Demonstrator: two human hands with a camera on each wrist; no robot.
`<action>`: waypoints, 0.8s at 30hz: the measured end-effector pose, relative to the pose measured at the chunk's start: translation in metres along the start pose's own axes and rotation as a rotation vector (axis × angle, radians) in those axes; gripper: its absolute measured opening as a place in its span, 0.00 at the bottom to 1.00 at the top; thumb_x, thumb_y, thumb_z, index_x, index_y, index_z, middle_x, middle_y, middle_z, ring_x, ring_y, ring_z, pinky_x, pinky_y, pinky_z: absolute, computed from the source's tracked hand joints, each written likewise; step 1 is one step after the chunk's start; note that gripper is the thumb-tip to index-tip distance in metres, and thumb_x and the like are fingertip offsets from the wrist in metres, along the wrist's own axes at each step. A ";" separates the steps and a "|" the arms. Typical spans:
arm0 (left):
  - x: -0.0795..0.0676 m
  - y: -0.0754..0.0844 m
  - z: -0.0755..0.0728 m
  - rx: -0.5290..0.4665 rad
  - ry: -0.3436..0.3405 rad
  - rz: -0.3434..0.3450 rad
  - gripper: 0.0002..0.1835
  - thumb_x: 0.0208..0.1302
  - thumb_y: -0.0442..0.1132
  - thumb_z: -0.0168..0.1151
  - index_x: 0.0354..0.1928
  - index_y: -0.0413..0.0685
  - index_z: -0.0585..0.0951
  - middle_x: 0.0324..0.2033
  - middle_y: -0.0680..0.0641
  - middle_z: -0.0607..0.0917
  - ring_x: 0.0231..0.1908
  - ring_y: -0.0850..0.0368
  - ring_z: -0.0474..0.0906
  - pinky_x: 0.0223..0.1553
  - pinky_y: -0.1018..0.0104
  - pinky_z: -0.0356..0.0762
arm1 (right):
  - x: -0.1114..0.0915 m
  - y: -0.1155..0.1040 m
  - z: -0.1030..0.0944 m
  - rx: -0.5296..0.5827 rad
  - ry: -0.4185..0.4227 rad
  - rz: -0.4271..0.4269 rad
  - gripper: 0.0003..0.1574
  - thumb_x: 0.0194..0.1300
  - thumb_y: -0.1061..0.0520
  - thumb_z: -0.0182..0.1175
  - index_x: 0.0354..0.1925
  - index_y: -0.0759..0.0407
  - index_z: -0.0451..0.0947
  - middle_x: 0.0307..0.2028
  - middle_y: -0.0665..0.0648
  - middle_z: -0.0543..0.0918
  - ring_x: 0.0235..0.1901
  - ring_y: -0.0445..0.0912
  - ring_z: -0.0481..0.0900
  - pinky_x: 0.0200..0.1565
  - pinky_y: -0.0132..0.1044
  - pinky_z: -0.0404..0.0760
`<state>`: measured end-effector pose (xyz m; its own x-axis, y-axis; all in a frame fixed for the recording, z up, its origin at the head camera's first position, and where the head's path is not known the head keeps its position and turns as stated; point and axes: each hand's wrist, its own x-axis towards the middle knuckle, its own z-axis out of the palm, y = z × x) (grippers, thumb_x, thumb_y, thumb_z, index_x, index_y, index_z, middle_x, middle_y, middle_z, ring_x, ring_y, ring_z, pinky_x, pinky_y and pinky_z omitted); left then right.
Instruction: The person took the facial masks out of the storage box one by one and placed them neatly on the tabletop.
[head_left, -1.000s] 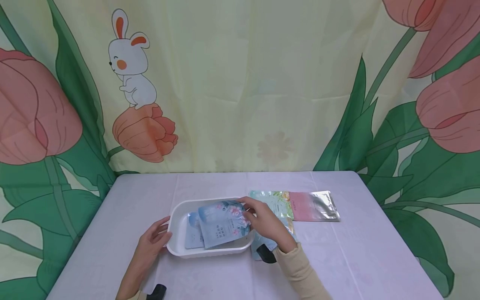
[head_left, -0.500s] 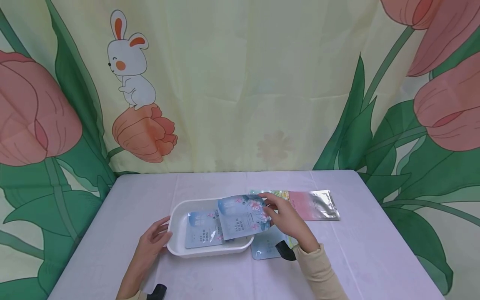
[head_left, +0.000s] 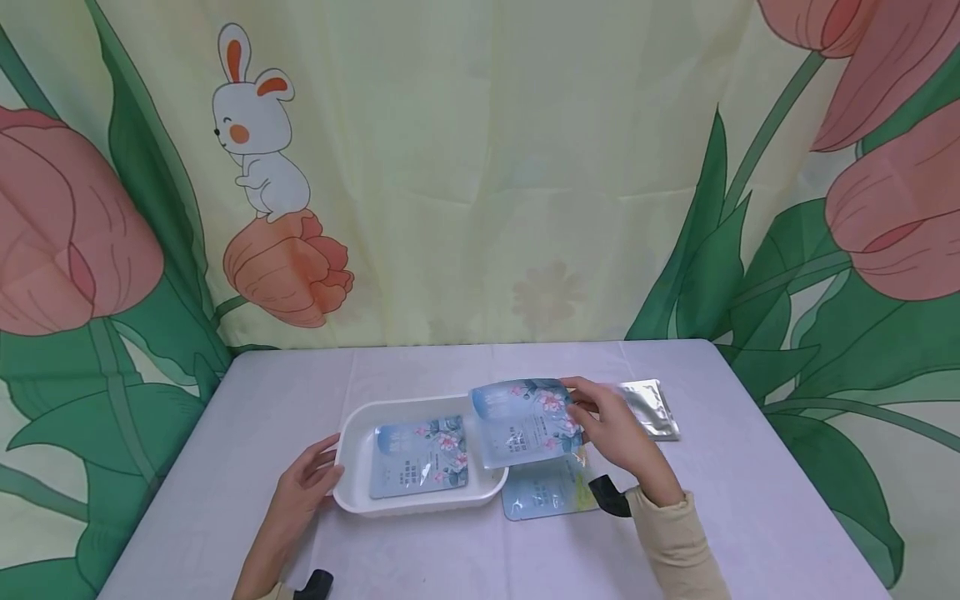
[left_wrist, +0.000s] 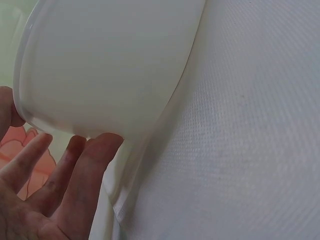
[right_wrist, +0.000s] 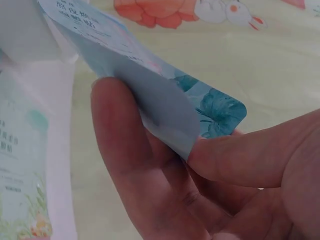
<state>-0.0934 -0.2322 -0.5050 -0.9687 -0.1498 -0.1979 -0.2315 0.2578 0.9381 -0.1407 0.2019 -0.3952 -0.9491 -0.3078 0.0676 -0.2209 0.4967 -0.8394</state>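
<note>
A blue floral face mask sachet (head_left: 525, 423) is pinched at its right edge between the thumb and fingers of my right hand (head_left: 618, 429). It hangs over the right end of a white plastic tray (head_left: 352, 487), and its sheet bows in the right wrist view. A second matching sachet (head_left: 420, 457) lies flat inside the tray. My left hand (head_left: 303, 479) touches the tray's left end, fingertips against the outer wall (left_wrist: 110, 75) in the left wrist view.
To the right of the tray lies a light blue and green sachet (head_left: 551, 487), partly covered by the held one. Behind my right hand a pink and silver sachet (head_left: 652, 408) shows its shiny end. A white cloth (head_left: 420, 567) covers the table, and a printed curtain (head_left: 480, 167) hangs behind.
My right hand has carried the held sachet rightward, out from above the tray's middle, uncovering the sachet beneath it. The left hand stays at the tray's left end.
</note>
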 end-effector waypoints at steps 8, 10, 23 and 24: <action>0.001 0.000 0.000 -0.006 0.001 0.008 0.32 0.68 0.48 0.64 0.71 0.56 0.66 0.65 0.38 0.74 0.62 0.41 0.75 0.48 0.61 0.85 | -0.013 0.007 -0.019 -0.003 0.054 0.064 0.26 0.72 0.69 0.51 0.66 0.66 0.67 0.52 0.71 0.79 0.43 0.54 0.81 0.33 0.35 0.85; 0.001 0.000 0.000 -0.009 0.002 0.006 0.32 0.68 0.47 0.64 0.71 0.56 0.67 0.65 0.39 0.74 0.62 0.41 0.75 0.48 0.61 0.84 | -0.017 0.008 -0.023 -0.009 0.063 0.079 0.26 0.72 0.69 0.51 0.67 0.66 0.66 0.53 0.71 0.78 0.44 0.55 0.81 0.34 0.35 0.86; 0.000 0.001 0.000 -0.016 -0.006 0.000 0.31 0.68 0.47 0.64 0.71 0.56 0.67 0.65 0.39 0.74 0.62 0.41 0.75 0.48 0.60 0.84 | -0.036 0.019 -0.046 -0.073 0.099 0.182 0.29 0.73 0.67 0.52 0.70 0.66 0.62 0.56 0.73 0.75 0.46 0.55 0.79 0.38 0.35 0.87; 0.000 0.001 0.000 -0.017 -0.007 -0.001 0.31 0.68 0.47 0.64 0.71 0.56 0.67 0.65 0.38 0.74 0.62 0.41 0.75 0.48 0.60 0.84 | -0.037 0.022 -0.048 -0.077 0.101 0.191 0.29 0.73 0.67 0.52 0.70 0.66 0.62 0.56 0.73 0.75 0.45 0.55 0.79 0.37 0.34 0.86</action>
<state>-0.0937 -0.2319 -0.5041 -0.9691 -0.1429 -0.2009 -0.2310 0.2416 0.9425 -0.1209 0.2633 -0.3899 -0.9921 -0.1217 -0.0315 -0.0482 0.5998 -0.7987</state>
